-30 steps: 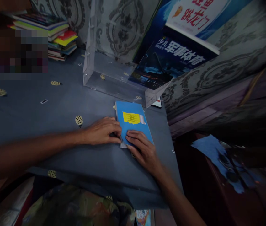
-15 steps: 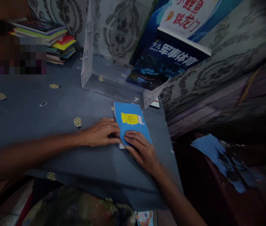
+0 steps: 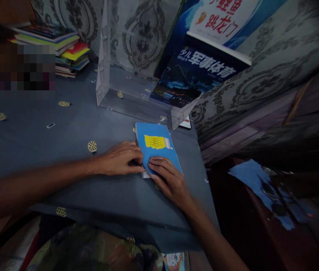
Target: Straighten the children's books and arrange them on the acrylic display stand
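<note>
A small blue book with a yellow label lies flat on the table's dark blue cloth. My left hand rests at the book's left edge, its fingers curled against the near corner. My right hand lies on the book's near end with the fingers pressing down on the cover. Both hands touch the book at its near left corner. Whether the fingers pinch a page or the cover is too dark to tell.
A clear plastic stand is just behind the book and holds two large blue books leaning against the patterned wall. A stack of colourful books sits at the back left. The table's right edge drops to dark furniture.
The view has shifted slightly; both hands and the blue book stay in the same place on the cloth.
</note>
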`<state>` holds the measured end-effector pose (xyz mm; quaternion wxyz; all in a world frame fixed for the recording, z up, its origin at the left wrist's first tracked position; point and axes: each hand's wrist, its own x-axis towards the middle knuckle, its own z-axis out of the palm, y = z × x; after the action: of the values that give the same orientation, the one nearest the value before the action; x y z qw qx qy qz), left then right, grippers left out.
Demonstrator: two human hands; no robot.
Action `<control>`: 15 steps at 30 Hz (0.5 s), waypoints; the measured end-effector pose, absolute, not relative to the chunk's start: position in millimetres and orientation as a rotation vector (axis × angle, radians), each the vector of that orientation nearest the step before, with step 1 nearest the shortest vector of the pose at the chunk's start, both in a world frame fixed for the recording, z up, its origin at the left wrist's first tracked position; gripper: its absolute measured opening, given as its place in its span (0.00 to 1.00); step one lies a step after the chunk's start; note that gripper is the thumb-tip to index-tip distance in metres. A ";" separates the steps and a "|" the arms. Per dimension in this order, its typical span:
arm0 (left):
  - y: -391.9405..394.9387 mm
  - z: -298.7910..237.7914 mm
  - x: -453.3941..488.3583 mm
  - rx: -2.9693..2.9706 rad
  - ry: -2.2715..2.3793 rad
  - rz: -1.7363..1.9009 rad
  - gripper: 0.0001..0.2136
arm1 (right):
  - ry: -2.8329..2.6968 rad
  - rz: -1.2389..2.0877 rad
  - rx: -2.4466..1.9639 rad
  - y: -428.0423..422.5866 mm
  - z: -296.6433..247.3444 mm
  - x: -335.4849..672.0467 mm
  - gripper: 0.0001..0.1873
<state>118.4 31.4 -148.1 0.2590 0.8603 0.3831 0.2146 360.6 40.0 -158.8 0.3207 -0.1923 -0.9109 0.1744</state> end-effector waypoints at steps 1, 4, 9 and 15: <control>31.1 -148.6 118.6 2.329 1.042 0.585 0.12 | -2.391 0.462 -0.509 40.1 -159.1 360.6 0.15; 30.9 -150.8 119.3 2.328 1.050 0.606 0.13 | -2.397 0.478 -0.531 40.1 -159.8 361.0 0.16; 31.7 -152.5 119.6 2.360 1.056 0.594 0.14 | -2.414 0.452 -0.525 39.8 -159.6 361.2 0.15; 31.9 -148.5 119.1 2.348 1.037 0.586 0.10 | -2.405 0.455 -0.521 39.9 -159.3 361.3 0.14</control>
<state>119.1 31.9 -148.5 0.2515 0.8631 0.3812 0.2153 361.3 39.9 -159.3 0.3142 -0.1975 -0.9124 0.1726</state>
